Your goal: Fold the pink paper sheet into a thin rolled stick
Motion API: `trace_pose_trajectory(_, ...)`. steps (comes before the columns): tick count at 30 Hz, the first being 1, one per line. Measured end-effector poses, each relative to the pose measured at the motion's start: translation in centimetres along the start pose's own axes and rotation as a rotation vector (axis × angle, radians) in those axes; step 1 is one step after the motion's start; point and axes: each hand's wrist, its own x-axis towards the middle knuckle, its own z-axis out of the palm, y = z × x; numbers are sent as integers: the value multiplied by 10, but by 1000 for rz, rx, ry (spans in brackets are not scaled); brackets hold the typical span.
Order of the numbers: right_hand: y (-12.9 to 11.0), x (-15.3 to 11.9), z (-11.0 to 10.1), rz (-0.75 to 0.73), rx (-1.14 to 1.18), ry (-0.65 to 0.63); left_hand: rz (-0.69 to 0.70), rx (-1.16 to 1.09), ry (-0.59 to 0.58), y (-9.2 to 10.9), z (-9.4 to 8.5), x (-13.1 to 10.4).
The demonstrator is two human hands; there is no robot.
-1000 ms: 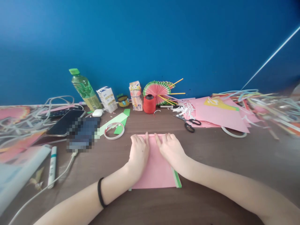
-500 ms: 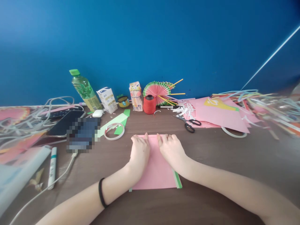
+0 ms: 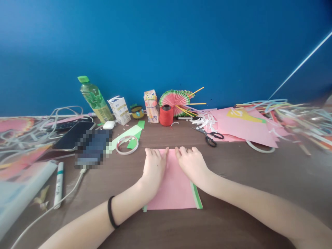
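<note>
A sheet of pink paper (image 3: 173, 190) lies on the table before me, with green strips along its left and right sides. My left hand (image 3: 155, 169) grips its far edge near the left corner, fingers bent over it and the thumb turned inward. At the right part of that same edge, my right hand (image 3: 193, 166) pinches the paper in a like way. A narrow fold line runs along the far edge between the two thumbs. The fingertips are partly hidden behind the hands.
A roll of tape (image 3: 127, 144) lies beyond my left hand by green paper strips (image 3: 135, 136). Scissors (image 3: 210, 136) rest right of centre near stacked pink sheets (image 3: 238, 124). Red thread (image 3: 166, 116), a paper fan (image 3: 175, 98) and a bottle (image 3: 95, 102) stand along the wall. A marker (image 3: 58, 185) lies left.
Both hands keep hold of the paper's far edge, with only a slight shift of the fingers and thumbs. The whole view has moved very slightly.
</note>
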Motion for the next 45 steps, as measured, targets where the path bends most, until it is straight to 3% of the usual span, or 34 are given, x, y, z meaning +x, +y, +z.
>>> trace_pose_trajectory(6,19,11,4,-56,87,114,176,-195,223,-15,0,14)
trace_pose_trajectory(11,30,22,16,-92,259,187,173,-345,162,-23,5,25)
trace_pose_trajectory(18,39,26,18,-188,535,175,210,-684,176,-36,14,32)
trace_pose_trajectory(23,40,27,19,-182,605,202,240,-775,173,-47,9,34)
trace_pose_trajectory(29,42,30,19,-167,889,256,221,-1106,63,-60,5,36)
trace_pose_trajectory(35,49,30,12,-26,1212,131,208,-1015,6,-71,0,39)
trace_pose_trajectory(40,59,34,13,3,1305,4,185,-980,-47,-80,-7,39)
trace_pose_trajectory(45,64,35,10,20,1258,17,208,-925,-165,-92,-15,36)
